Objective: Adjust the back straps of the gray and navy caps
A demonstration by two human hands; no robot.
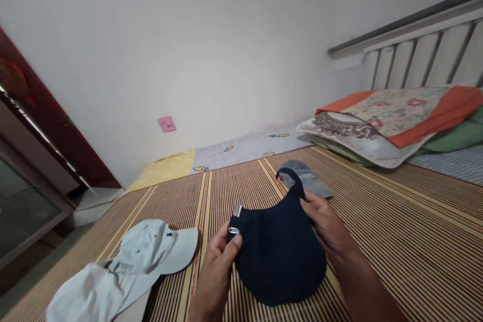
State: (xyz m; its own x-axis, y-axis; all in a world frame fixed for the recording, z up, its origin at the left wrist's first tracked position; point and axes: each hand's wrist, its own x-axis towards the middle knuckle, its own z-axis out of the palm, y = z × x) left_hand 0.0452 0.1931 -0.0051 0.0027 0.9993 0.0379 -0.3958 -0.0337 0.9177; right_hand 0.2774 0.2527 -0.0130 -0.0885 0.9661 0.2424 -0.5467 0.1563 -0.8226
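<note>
Between my two hands is a dark navy cap, held above the striped mat with its rounded part toward me. Its back strap hangs undone, and the loose end curls up at the far right. My left hand is closed on the left edge, thumb just beneath a small metal buckle. A second metal piece sits at that corner. My right hand grips the right edge near the base of the loose strap; some of its fingers are hidden behind the fabric. Beyond the strap lies a grey cap.
At the left, a pale cap with a small dark emblem overlaps a white cap. The striped mat covers the bed. Stacked pillows lie at the right below a radiator. A pink note is on the wall.
</note>
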